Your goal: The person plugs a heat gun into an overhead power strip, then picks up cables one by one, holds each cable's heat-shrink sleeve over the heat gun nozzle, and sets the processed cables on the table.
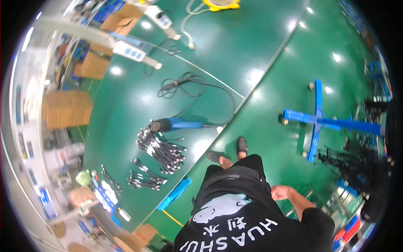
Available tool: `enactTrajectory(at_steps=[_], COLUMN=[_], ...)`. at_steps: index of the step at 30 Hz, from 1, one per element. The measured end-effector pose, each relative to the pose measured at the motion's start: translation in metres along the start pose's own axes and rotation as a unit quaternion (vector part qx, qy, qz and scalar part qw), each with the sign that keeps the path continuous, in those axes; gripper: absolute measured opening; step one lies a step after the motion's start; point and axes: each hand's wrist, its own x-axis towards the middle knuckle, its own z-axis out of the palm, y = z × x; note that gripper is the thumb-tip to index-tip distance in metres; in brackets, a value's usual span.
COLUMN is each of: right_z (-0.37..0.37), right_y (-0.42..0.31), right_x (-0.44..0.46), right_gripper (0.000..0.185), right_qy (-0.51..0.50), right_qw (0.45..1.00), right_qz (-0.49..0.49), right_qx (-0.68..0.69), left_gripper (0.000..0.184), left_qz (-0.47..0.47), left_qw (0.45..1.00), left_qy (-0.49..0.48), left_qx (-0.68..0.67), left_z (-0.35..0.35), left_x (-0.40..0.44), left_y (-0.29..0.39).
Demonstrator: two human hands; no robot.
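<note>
My right hand [280,192] hangs beside my right hip, away from the table. Its fingers look loosely bent and I see nothing in them. My left hand is out of view. To my left, a big bunch of short black cables [163,153] with silvery connector ends lies on the green table [126,96]. A smaller cable bunch [145,178] sits nearer me. Touching the big bunch is a blue and black corded power tool [180,124]; its exact kind is unclear. The tool's black cord [176,86] lies coiled beyond it.
A blue wheeled stand base [317,119] is on the floor to my right. A blue tray [175,194] hangs at the table edge. White power strips [130,51] and a yellow fan [222,3] are farther off. Cardboard boxes [67,109] stand beyond the table.
</note>
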Motion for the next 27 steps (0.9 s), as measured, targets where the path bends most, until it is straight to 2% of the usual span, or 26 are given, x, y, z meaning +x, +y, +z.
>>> enactTrajectory(at_steps=[2, 3, 4, 5, 6, 7, 8, 9, 10, 12, 14, 15, 16, 17, 18, 19, 20, 21, 22, 24, 26, 27], right_z=[0.004, -0.062, -0.100, -0.112, -0.089, -0.041, 0.028, 0.012, 0.034, 0.103, 0.133, 0.135, 0.129, 0.131, 0.177, 0.165, 0.195, 0.243, 0.284, 0.335, 0.379, 0.388], right_y=[0.001, 0.028, 0.030, 0.021, -0.008, -0.040, -0.070, -0.080, -0.098, -0.146, -0.184, -0.214, -0.238, -0.263, -0.290, -0.323, -0.348, -0.369, -0.389, -0.428, -0.452, -0.461], right_x=[-0.004, -0.016, -0.007, 0.029, -0.010, -0.014, -0.004, -0.003, -0.010, -0.024, -0.024, -0.015, -0.005, -0.003, 0.018, 0.039, 0.054, 0.075, 0.095, 0.146, 0.196, 0.225], right_gripper=[0.014, 0.014, 0.010, 0.006, 0.006, 0.007, 0.012, 0.019, 0.019, 0.023, 0.028, 0.030, 0.028, 0.030, 0.027, 0.026, 0.020, 0.016, 0.015, 0.020, 0.030, 0.032], right_qy=[0.159, 0.167, 0.136, 0.088, 0.091, 0.246, 0.393, 0.382, 0.390, 0.364, 0.284, 0.242, 0.247, 0.218, 0.316, 0.248, 0.256, 0.341, 0.304, 0.241, 0.164, 0.146], right_qw=[0.982, 0.979, 0.918, 0.782, 0.774, 0.812, 0.815, 0.811, 0.803, 0.723, 0.769, 0.667, 0.704, 0.652, 0.509, 0.306, 0.261, 0.341, 0.416, 0.439, 0.392, 0.339], right_qz=[0.018, 0.028, -0.100, -0.219, -0.211, -0.094, 0.021, 0.029, 0.035, 0.125, 0.130, 0.183, 0.176, 0.055, 0.052, 0.009, -0.096, -0.184, -0.303, -0.344, -0.365, -0.373], right_qx=[-0.098, -0.115, -0.360, -0.576, -0.590, -0.520, -0.425, -0.442, -0.449, -0.574, -0.557, -0.681, -0.642, -0.724, -0.799, -0.919, -0.926, -0.857, -0.801, -0.794, -0.828, -0.851], left_gripper=[0.028, 0.028, 0.028, 0.028, 0.028, 0.028, 0.028, 0.028, 0.028, 0.028, 0.028, 0.028, 0.028, 0.028, 0.028, 0.028, 0.028, 0.028, 0.028, 0.028, 0.025, 0.025], left_qz=[0.005, 0.006, 0.009, 0.015, 0.023, 0.032, 0.040, 0.045, 0.050, 0.043, 0.036, 0.031, 0.026, 0.020, 0.015, 0.010, 0.002, -0.002, -0.010, -0.031, -0.126, -0.139], left_qw=[0.999, 0.997, 0.995, 0.993, 0.990, 0.987, 0.984, 0.981, 0.978, 0.972, 0.967, 0.966, 0.965, 0.965, 0.965, 0.964, 0.963, 0.961, 0.958, 0.952, 0.863, 0.851], left_qy=[0.022, 0.029, 0.035, 0.039, 0.041, 0.043, 0.044, 0.043, 0.042, 0.037, 0.037, 0.032, 0.026, 0.018, 0.011, 0.007, 0.009, 0.018, 0.029, 0.052, 0.070, 0.087], left_qx=[-0.047, -0.070, -0.091, -0.112, -0.131, -0.150, -0.167, -0.182, -0.197, -0.229, -0.250, -0.256, -0.259, -0.262, -0.263, -0.265, -0.270, -0.278, -0.285, -0.299, -0.484, -0.498], left_z=[0.011, 0.016, 0.020, 0.023, 0.025, 0.027, 0.029, 0.030, 0.033, 0.049, 0.058, 0.062, 0.068, 0.075, 0.081, 0.085, 0.089, 0.092, 0.095, 0.114, 0.122, 0.124], left_x=[0.001, -0.001, -0.002, 0.002, 0.010, 0.019, 0.030, 0.034, 0.039, 0.040, 0.039, 0.036, 0.033, 0.029, 0.027, 0.024, 0.020, 0.021, 0.022, 0.030, 0.033, 0.028], left_y=[0.002, 0.005, 0.010, 0.017, 0.024, 0.027, 0.027, 0.026, 0.025, 0.014, 0.002, -0.005, -0.011, -0.016, -0.019, -0.020, -0.019, -0.014, -0.012, -0.018, -0.011, 0.006])
